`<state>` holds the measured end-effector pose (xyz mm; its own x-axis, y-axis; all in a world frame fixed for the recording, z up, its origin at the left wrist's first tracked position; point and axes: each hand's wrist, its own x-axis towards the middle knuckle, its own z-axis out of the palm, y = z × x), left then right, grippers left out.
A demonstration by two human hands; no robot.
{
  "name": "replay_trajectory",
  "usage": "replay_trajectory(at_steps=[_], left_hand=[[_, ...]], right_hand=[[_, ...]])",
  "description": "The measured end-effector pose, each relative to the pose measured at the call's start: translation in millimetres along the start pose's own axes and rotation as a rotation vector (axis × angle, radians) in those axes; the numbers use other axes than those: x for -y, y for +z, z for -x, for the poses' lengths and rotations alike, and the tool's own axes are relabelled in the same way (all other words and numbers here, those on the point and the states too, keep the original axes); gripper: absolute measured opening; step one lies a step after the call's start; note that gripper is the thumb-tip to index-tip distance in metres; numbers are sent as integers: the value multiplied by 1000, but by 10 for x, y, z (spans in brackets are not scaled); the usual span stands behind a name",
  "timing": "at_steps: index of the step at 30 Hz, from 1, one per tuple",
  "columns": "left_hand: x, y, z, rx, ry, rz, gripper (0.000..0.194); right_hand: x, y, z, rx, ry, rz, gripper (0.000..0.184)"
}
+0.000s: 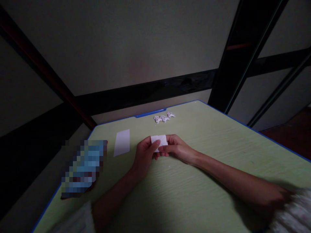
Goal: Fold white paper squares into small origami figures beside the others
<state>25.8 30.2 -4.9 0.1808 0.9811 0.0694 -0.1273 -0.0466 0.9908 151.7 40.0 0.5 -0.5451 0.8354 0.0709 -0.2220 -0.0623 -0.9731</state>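
Roughly square folded paper [158, 139], face toward camera

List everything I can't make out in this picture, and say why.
All in the head view:
Folded white paper: its underside, hidden by its own top face and the fingers of the left hand and right hand.
Blue object at left: its details, masked by blocky pixelation.
Three folded white paper figures: fine creases, too small and dim.
Pale textured right sleeve: its rest, cut off by the picture's edge.
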Motion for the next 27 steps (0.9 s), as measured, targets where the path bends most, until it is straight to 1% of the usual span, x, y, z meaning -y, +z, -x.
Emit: replay_trajectory(at_steps=[3, 5, 7, 9, 11, 13, 17, 22, 24, 27], left_hand=[[8, -23, 6, 0, -25, 9, 17], [13, -42, 6, -28, -24, 5, 16], [13, -53, 2, -87, -14, 2, 18], [12, -56, -3, -135, -2, 1, 20], [11, -54, -7, -154, 4, -3, 22], [14, -50, -10, -166, 12, -13, 24], [27, -45, -17, -154, 32, -28, 21], [27, -38, -26, -124, 34, -38, 18], [19, -33, -26, -145, 35, -57, 18], [8, -28, -24, -182, 4, -54, 17]], right_hand=[[4, -2, 6, 41, 8, 27, 9], [11, 8, 10, 25, 10, 41, 10], [16, 18, 8, -21, 3, 40, 11], [13, 23, -2, -101, -21, 35, 12], [1, 18, -17, -186, -56, 19, 15], [-14, 6, -32, -229, -86, -7, 20], [-38, -24, -42, -217, -94, -40, 24], [-44, -39, -33, -181, -46, 31, 24], [-40, -38, -31, -203, -85, 57, 23], [-29, -38, -31, -269, -211, 68, 26]])
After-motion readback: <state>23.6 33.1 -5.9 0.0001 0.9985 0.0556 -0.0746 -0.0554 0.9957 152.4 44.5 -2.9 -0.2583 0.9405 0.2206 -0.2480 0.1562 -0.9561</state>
